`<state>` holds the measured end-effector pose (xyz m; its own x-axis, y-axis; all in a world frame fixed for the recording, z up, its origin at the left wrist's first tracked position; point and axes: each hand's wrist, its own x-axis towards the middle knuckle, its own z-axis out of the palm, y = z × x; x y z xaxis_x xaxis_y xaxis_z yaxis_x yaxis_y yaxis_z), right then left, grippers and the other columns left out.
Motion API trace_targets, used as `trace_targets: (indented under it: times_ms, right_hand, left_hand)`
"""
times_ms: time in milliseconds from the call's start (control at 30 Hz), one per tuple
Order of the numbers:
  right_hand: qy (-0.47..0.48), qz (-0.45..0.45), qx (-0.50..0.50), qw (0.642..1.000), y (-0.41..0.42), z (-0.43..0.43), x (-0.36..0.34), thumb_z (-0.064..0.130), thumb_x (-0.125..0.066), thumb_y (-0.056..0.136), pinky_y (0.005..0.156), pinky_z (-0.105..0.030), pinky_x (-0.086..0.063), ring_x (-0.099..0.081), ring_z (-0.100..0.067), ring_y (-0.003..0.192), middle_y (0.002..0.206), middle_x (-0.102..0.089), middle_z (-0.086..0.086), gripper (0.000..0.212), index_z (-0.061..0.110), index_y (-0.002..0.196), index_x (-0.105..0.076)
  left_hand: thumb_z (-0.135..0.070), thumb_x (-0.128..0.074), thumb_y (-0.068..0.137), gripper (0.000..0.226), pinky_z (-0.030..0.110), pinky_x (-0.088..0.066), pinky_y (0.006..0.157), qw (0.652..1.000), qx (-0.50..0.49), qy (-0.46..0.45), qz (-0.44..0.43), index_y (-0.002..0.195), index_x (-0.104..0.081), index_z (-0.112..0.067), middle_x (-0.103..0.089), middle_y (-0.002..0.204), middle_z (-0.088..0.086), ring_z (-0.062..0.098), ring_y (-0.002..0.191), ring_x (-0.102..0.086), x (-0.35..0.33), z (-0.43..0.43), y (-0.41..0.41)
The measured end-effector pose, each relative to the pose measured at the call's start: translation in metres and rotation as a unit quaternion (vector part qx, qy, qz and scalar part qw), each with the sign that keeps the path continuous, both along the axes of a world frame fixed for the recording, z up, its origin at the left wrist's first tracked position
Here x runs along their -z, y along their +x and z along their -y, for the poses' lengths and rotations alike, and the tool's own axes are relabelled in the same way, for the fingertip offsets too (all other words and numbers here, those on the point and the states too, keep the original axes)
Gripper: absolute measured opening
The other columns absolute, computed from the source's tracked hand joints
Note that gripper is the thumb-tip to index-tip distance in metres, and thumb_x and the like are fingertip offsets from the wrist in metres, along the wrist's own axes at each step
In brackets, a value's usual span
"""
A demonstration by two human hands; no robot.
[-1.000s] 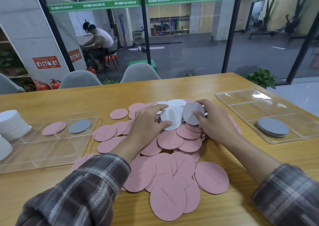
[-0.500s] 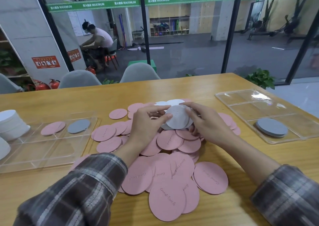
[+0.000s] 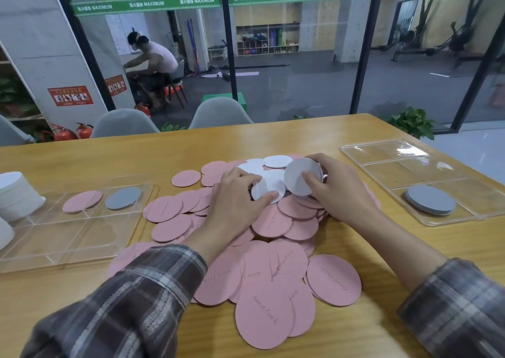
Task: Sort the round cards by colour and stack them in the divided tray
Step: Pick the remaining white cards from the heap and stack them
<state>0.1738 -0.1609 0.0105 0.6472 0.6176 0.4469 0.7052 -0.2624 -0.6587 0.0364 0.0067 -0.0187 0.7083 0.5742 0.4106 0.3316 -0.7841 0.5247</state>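
My right grip (image 3: 338, 191) curls round a tilted stack of white cards (image 3: 297, 178); my left grip (image 3: 235, 196) pinches another white card (image 3: 269, 187) atop the pink pile (image 3: 273, 273) on the bench (image 3: 273, 144). Squeezed unevenly, the stack could fan and spill.

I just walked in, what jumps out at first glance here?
A big heap of pink round cards spreads across the middle of the wooden table. At its far edge the left hand and right hand each hold white cards. A grey stack sits in the clear divided tray on the right.
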Motion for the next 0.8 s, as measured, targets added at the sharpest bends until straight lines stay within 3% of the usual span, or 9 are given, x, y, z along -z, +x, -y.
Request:
trace_targets:
  times_ms: [100,200,300,400,567,700,800]
  right_hand:
    - [-0.006,0.002,0.005,1.000,0.003,-0.001,0.002,0.023,-0.057,0.098,0.066,-0.018,-0.037,-0.060,-0.018,0.096,0.100,-0.068,0.008,0.025,0.019,0.121,-0.067]
    - [-0.010,-0.002,0.005,1.000,0.005,-0.002,0.005,0.024,-0.057,0.098,0.070,-0.021,-0.036,-0.061,-0.019,0.098,0.104,-0.070,0.004,0.027,0.019,0.123,-0.067]
    - [-0.012,-0.003,0.006,1.000,0.006,-0.001,0.005,0.023,-0.056,0.099,0.073,-0.024,-0.038,-0.060,-0.020,0.100,0.107,-0.071,0.003,0.028,0.020,0.125,-0.066]
    - [-0.014,-0.011,-0.008,1.000,0.005,-0.001,0.005,0.022,-0.054,0.101,0.076,-0.027,-0.042,-0.061,-0.020,0.099,0.109,-0.070,0.004,0.029,0.023,0.128,-0.064]
    - [-0.018,-0.024,-0.062,0.998,0.002,-0.001,0.004,0.026,-0.052,0.103,0.069,-0.031,-0.051,-0.065,-0.020,0.079,0.102,-0.070,0.007,0.029,0.036,0.128,-0.062]
    - [-0.036,-0.017,-0.084,0.996,-0.004,-0.003,0.002,0.025,-0.048,0.105,0.065,-0.036,-0.056,-0.065,-0.013,0.069,0.080,-0.067,0.014,0.030,0.038,0.128,-0.063]
    - [-0.031,-0.027,-0.096,0.995,-0.005,-0.003,0.002,0.021,-0.044,0.107,0.060,-0.027,-0.053,-0.063,-0.007,0.064,0.068,-0.064,0.019,0.031,0.037,0.125,-0.064]
  left_hand:
    - [-0.060,-0.073,0.085,0.057,0.042,-0.043,0.103,1.000,0.001,0.023,-0.020,0.130,-0.071,-0.025,-0.059,0.118,-0.005,0.019,0.120,-0.051,-0.002,0.003,-0.001]
    - [-0.052,-0.080,0.083,0.049,0.038,-0.045,0.099,1.000,0.014,0.001,0.003,0.124,-0.074,-0.025,-0.057,0.112,-0.009,0.017,0.114,-0.054,0.000,0.000,-0.003]
    - [-0.029,-0.084,0.085,0.029,0.020,-0.047,0.081,0.993,0.031,-0.062,0.090,0.113,-0.076,-0.025,-0.063,0.102,-0.012,0.009,0.088,-0.061,-0.004,0.001,-0.005]
    - [-0.011,-0.077,0.092,0.019,0.024,-0.052,0.067,0.975,0.065,-0.137,0.160,0.105,-0.077,-0.025,-0.069,0.089,-0.002,0.011,0.071,-0.060,-0.010,0.002,-0.007]
    - [-0.011,-0.070,0.098,0.015,0.024,-0.050,0.049,0.952,0.131,-0.210,0.178,0.109,-0.074,-0.021,-0.064,0.085,0.011,0.015,0.057,-0.059,-0.017,0.011,-0.011]
    - [-0.011,-0.073,0.096,0.015,0.034,-0.056,0.049,0.951,0.137,-0.209,0.182,0.109,-0.067,-0.017,-0.063,0.083,0.004,0.030,0.059,-0.069,-0.017,0.015,-0.010]
    - [-0.011,-0.078,0.092,0.020,0.032,-0.061,0.065,0.961,0.133,-0.154,0.189,0.108,-0.069,-0.017,-0.068,0.086,0.000,0.021,0.070,-0.070,-0.014,0.012,-0.009]
